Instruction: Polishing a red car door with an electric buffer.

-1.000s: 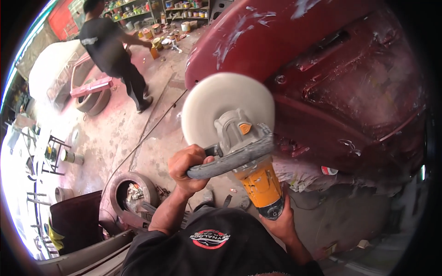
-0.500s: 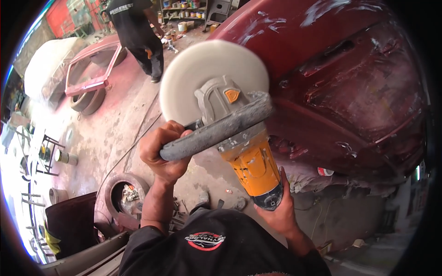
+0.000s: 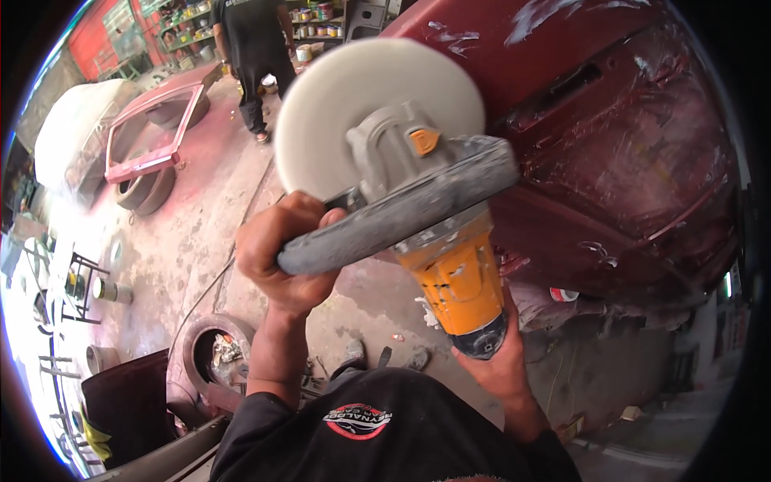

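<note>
A large yellow-and-grey power polisher (image 3: 464, 291) is held up between my two hands, with a worn grey D-shaped handle (image 3: 401, 210) across it. My left hand (image 3: 275, 255) is wrapped round the handle's left end. My right hand (image 3: 499, 368) cups the black rear end of the yellow body; some of its fingers are hidden behind it. The round whitish polishing pad (image 3: 321, 112) is smeared as if spinning. Its right edge overlaps the dark red car panel (image 3: 634, 177) in view; whether it touches I cannot tell. White smears lie on the paint.
A person (image 3: 255, 56) in dark clothes stands at the back, near shelves of cans (image 3: 186, 28). A pink door frame (image 3: 148, 165) leans over tires (image 3: 144, 193) at left. Near my feet lies another tire (image 3: 197, 341) holding rubbish. A cable (image 3: 210, 291) runs across the floor.
The polisher has shifted up and to the right in view, both hands still on it. The person at the back has moved and stands more upright, turned toward the shelves.
</note>
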Action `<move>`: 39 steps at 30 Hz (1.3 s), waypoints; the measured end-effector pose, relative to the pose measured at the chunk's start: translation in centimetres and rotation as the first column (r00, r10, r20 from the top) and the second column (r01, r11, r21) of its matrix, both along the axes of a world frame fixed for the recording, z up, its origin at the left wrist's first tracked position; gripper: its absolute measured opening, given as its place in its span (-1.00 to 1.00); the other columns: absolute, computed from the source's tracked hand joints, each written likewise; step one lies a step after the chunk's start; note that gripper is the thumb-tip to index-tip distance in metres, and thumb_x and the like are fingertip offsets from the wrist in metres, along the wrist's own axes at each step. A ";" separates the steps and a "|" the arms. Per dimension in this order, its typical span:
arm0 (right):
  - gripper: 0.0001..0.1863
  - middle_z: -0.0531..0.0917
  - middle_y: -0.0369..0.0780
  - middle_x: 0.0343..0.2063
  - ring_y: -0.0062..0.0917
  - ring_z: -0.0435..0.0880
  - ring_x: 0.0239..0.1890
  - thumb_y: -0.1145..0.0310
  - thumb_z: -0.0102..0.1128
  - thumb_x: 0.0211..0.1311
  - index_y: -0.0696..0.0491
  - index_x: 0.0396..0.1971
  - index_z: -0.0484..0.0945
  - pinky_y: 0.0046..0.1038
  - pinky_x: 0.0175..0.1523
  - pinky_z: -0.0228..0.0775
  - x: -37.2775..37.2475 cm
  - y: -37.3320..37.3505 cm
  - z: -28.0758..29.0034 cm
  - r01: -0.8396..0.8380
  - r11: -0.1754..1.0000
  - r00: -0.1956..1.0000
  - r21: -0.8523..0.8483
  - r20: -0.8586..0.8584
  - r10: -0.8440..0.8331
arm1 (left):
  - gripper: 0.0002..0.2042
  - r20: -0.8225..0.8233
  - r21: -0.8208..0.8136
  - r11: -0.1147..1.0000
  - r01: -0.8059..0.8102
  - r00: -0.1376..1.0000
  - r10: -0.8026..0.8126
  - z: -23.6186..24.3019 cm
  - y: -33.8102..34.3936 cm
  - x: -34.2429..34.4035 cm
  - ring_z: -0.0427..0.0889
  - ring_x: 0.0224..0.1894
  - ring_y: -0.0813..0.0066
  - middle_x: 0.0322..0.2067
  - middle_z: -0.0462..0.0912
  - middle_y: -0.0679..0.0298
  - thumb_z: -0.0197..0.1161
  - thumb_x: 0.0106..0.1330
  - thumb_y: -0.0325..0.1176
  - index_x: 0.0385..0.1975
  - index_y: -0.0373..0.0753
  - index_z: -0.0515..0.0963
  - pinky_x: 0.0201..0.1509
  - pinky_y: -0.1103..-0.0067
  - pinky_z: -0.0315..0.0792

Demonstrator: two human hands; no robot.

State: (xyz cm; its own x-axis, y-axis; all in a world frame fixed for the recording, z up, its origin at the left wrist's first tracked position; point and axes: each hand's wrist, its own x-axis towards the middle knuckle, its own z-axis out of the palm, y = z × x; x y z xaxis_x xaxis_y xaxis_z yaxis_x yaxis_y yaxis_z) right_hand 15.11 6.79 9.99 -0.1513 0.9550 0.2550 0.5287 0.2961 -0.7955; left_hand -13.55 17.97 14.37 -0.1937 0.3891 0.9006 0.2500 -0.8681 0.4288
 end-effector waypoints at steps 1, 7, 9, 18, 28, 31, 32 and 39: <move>0.14 0.61 0.08 0.09 -0.17 0.66 0.14 0.53 0.49 -0.03 0.21 0.50 -0.10 -0.25 0.21 0.47 0.0 -0.1 -0.2 -0.022 0.999 1.000 -0.034 0.015 0.022 | -0.73 0.033 -0.009 0.999 -0.034 0.999 0.034 -0.8 -0.4 -0.1 0.41 -0.68 0.47 -0.72 0.44 0.22 0.39 0.17 -0.65 -0.62 -0.34 0.38 -0.57 0.57 0.27; 0.14 0.68 0.08 -0.03 -0.16 0.72 0.04 0.52 0.48 -0.03 0.18 0.51 -0.11 -0.25 0.12 0.55 0.0 0.1 -1.3 -0.092 0.980 0.996 -0.174 -0.002 0.093 | -0.74 0.094 -0.054 0.999 -0.009 0.995 0.014 -4.1 -2.2 -1.2 0.40 -0.66 0.47 -0.70 0.41 0.26 0.37 0.21 -0.64 -0.57 -0.33 0.37 -0.55 0.54 0.28; 0.15 0.68 0.08 -0.04 -0.15 0.73 0.04 0.53 0.47 -0.03 0.18 0.51 -0.12 -0.24 0.11 0.55 0.1 0.3 -1.2 -0.106 0.980 0.993 -0.168 0.025 0.112 | -0.74 0.079 -0.072 0.997 -0.036 0.996 0.041 -3.7 -2.4 -1.2 0.39 -0.67 0.48 -0.71 0.40 0.26 0.37 0.22 -0.63 -0.57 -0.33 0.37 -0.55 0.55 0.27; 0.16 0.53 0.07 0.20 -0.21 0.56 0.26 0.54 0.48 -0.06 0.20 0.50 -0.11 -0.26 0.31 0.39 1.1 1.8 0.9 -0.127 0.992 0.989 -0.026 -0.079 0.125 | -0.73 -0.112 -0.039 0.986 -0.160 0.981 0.155 4.1 -0.4 1.1 0.36 -0.70 0.54 -0.73 0.42 0.27 0.40 0.13 -0.62 -0.63 -0.30 0.38 -0.58 0.62 0.19; 0.06 0.49 -0.07 0.19 -0.37 0.52 0.22 0.55 0.54 -0.11 0.22 0.43 0.09 -0.31 0.34 0.31 3.8 2.0 1.3 0.056 0.986 0.971 -0.158 -0.223 -0.091 | -0.75 -0.167 0.076 0.985 -0.155 0.972 0.166 8.4 2.9 5.1 0.38 -0.72 0.29 -0.75 0.34 0.23 0.40 0.06 -0.46 -0.65 -0.24 0.39 -0.60 0.50 0.26; 0.05 0.50 -0.07 0.17 -0.38 0.51 0.20 0.58 0.54 -0.15 0.24 0.40 0.11 -0.31 0.34 0.29 4.9 1.6 0.9 0.219 0.974 0.948 -0.067 -0.220 -0.228 | -0.78 -0.094 0.122 0.992 -0.041 0.994 0.052 8.3 3.7 6.7 0.36 -0.75 0.52 -0.77 0.38 0.31 0.39 0.04 -0.44 -0.67 -0.25 0.43 -0.63 0.56 0.23; 0.05 0.49 -0.07 0.17 -0.38 0.51 0.19 0.59 0.53 -0.16 0.25 0.40 0.11 -0.32 0.34 0.28 5.2 1.2 0.7 0.239 0.967 0.922 -0.086 -0.292 -0.254 | -0.74 -0.045 0.154 0.988 -0.016 0.999 0.023 8.0 3.8 7.3 0.36 -0.78 0.47 -0.79 0.35 0.30 0.42 0.08 -0.43 -0.68 -0.23 0.42 -0.65 0.54 0.23; 0.08 0.48 -0.09 0.18 -0.39 0.48 0.21 0.58 0.49 -0.15 0.23 0.44 0.08 -0.33 0.36 0.26 6.0 -2.3 -1.3 0.269 0.953 0.962 -0.139 -0.004 -0.272 | -0.70 -0.051 0.037 0.998 -0.059 0.997 0.061 1.0 1.0 6.1 0.39 -0.78 0.46 -0.77 0.40 0.29 0.45 0.08 -0.49 -0.73 -0.25 0.40 -0.68 0.53 0.22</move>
